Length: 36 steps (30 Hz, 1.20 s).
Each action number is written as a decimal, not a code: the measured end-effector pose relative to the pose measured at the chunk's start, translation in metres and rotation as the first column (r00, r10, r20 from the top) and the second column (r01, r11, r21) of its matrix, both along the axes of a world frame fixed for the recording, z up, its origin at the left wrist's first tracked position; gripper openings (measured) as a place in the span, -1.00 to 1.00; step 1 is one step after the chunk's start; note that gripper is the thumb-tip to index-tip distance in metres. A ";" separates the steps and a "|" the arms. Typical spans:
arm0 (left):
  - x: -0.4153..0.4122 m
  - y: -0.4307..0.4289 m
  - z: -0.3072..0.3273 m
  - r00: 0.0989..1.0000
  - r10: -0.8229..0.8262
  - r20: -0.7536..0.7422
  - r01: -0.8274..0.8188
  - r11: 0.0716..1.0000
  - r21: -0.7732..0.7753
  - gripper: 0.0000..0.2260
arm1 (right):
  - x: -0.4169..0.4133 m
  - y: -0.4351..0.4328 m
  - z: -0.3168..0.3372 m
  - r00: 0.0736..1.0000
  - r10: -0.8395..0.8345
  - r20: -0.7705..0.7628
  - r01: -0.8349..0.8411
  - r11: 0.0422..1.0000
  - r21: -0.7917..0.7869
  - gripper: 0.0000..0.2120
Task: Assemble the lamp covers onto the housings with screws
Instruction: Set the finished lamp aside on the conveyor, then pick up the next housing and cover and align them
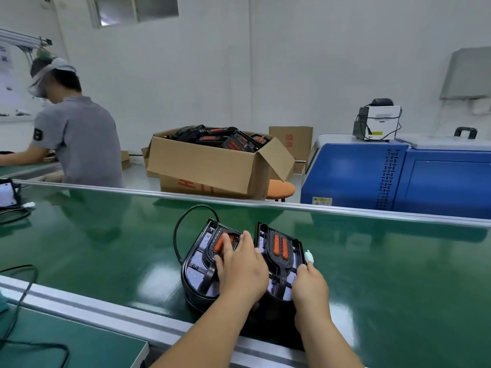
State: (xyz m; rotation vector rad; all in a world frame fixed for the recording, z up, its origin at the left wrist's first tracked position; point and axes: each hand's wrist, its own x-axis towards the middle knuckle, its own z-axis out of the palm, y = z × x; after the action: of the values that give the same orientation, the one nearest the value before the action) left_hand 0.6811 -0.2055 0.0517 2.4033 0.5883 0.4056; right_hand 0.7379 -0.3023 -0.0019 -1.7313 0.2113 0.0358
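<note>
Two black lamp housings with orange reflectors stand side by side on the green belt. My left hand lies flat on the left lamp, fingers spread over its orange strip and cover. My right hand grips the near right edge of the right lamp. A white connector pokes out just above that hand. A black cable loops from the left lamp's far side. No screws or screwdriver show.
A cardboard box full of similar lamps stands beyond the belt on an orange stool. A blue machine stands at right. Another person works at far left. Another lamp part and cables lie left.
</note>
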 end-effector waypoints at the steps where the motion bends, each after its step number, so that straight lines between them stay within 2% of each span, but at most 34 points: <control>1: 0.000 0.000 0.001 1.000 -0.011 0.013 0.011 1.000 0.021 -0.53 | 0.000 -0.001 0.001 1.000 -0.010 0.017 0.010 1.000 -0.019 -0.69; 3: 0.000 0.000 0.003 1.000 -0.023 0.014 0.022 0.998 0.052 -0.52 | -0.001 -0.003 0.005 0.998 -0.027 0.053 0.028 0.999 -0.023 -0.61; 8: 0.001 -0.005 0.007 0.998 -0.048 -0.027 0.050 0.993 0.105 -0.52 | -0.004 -0.007 0.019 0.994 0.004 0.109 -0.006 1.000 0.017 -0.73; 11: 0.002 -0.006 0.009 0.999 -0.051 -0.017 0.052 0.992 0.113 -0.52 | -0.005 -0.010 0.030 0.990 0.010 0.140 -0.009 1.000 -0.010 -0.60; 14: -0.001 -0.003 0.014 0.999 -0.046 0.008 0.045 0.993 0.106 -0.52 | -0.004 -0.006 0.047 0.978 0.023 0.208 -0.010 0.998 -0.065 -0.56; 17: -0.010 0.010 0.024 0.999 -0.010 0.044 0.007 0.997 0.078 -0.53 | -0.014 0.015 0.072 0.944 0.113 0.311 -0.096 0.993 -0.071 -0.67; 20: -0.028 0.034 0.040 0.992 0.057 0.110 -0.060 0.998 0.026 -0.54 | -0.032 0.052 0.098 0.888 0.225 0.401 -0.199 0.974 -0.106 -0.56; 24: -0.075 0.081 0.057 0.960 0.195 0.202 -0.182 0.980 -0.080 -0.55 | -0.069 0.117 0.119 0.775 0.406 0.485 -0.396 0.909 -0.128 -0.55; 28: -0.151 0.138 0.065 0.881 0.404 0.245 -0.373 0.913 -0.164 -0.55 | -0.129 0.191 0.127 0.635 0.576 0.516 -0.589 0.792 -0.160 -0.61; 32: -0.244 0.186 0.068 0.737 0.622 0.264 -0.575 0.783 -0.238 -0.55 | -0.210 0.261 0.124 0.463 0.723 0.513 -0.755 0.625 -0.199 -0.66; 36: -0.342 0.220 0.059 0.558 0.772 0.305 -0.706 0.634 -0.315 -0.56 | -0.306 0.319 0.117 0.223 0.834 0.505 -0.876 0.398 -0.271 -0.59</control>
State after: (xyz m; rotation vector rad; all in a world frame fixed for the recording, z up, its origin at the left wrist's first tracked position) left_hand 0.3388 0.0143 0.1108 1.7019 1.3744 1.1543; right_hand 0.4322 0.0165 0.1148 -1.4834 -1.2698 0.3337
